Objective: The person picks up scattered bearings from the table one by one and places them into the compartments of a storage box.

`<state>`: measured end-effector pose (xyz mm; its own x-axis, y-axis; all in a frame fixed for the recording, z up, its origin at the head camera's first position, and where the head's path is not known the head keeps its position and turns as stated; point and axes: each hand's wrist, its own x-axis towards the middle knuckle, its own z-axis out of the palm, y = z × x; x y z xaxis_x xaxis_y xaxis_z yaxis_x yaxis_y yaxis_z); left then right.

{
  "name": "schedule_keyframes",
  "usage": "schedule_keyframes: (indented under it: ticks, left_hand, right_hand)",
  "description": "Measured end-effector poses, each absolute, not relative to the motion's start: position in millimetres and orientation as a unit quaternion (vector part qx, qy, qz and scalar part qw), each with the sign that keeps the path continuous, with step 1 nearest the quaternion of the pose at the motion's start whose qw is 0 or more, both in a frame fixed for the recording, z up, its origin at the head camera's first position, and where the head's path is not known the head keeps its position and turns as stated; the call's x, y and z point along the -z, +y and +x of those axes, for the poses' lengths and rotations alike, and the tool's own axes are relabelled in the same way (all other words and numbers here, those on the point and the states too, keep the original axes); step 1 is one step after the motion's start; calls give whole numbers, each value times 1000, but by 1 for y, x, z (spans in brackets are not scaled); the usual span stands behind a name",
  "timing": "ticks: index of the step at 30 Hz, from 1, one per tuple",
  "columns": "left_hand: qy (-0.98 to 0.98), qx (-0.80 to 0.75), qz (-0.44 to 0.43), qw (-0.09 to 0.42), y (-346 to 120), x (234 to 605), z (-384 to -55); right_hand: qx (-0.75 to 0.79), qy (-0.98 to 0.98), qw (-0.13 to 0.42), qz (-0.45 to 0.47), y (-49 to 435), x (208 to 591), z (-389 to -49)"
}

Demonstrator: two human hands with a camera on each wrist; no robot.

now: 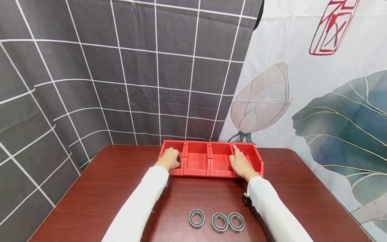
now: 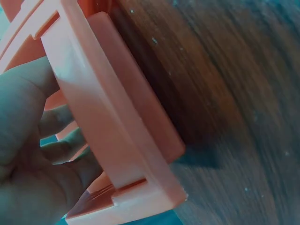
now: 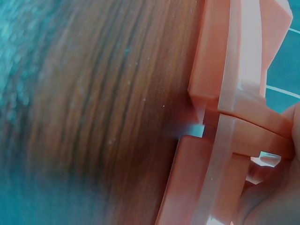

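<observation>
Firstly, grey cloth (image 1: 136, 67) with white grid lines, hung behind the left and far edges of the worktop (image 1: 112, 176), which is reddish-brown and wood-grained.

Left sleeve (image 1: 139, 203), white, crossing the worktop from the near edge.

Left hand (image 1: 169, 159), at the far edge, left of its middle; fingers reach behind the front wall of the leftmost bin (image 1: 178, 144), red. A small dark item (image 1: 178, 158) shows at the fingertips; whether it is held cannot be told.

Second bin (image 1: 197, 161), red, side against its neighbours, along the far edge.

First bearing (image 1: 190, 218), a metal ring with dark face, lying flat toward the near edge, apart from the others.

Second bearing (image 1: 213, 223), of like kind, flat, touching the next.

Third bin (image 1: 221, 163), red, same row.

Third bearing (image 1: 242, 222), flat, last of its group.

Right hand (image 1: 241, 164), index finger extended over the divider between third and rightmost bins; whether it grips cannot be told.

Rightmost bin (image 1: 254, 158), red, ending the row short of the far right corner.

Right sleeve (image 1: 272, 205), white; black device (image 1: 246, 199) at the cuff.

White cloth (image 1: 272, 40), printed with bud, leaf and red seal, behind the right edge.
</observation>
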<state>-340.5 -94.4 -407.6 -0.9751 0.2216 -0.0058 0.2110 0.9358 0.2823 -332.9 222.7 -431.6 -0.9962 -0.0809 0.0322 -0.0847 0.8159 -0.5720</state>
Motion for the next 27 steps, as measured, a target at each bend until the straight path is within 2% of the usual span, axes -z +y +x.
schedule_keyframes:
  ticks: [12,27]
  left_hand:
    - [983,-139,116,15,-98,416,-343]
    - [985,-132,98,46,-94,417,-343]
  right_hand:
    - [-302,-952,1,44,222,430,-332]
    - [-297,-954,-1,49,222,430,-333]
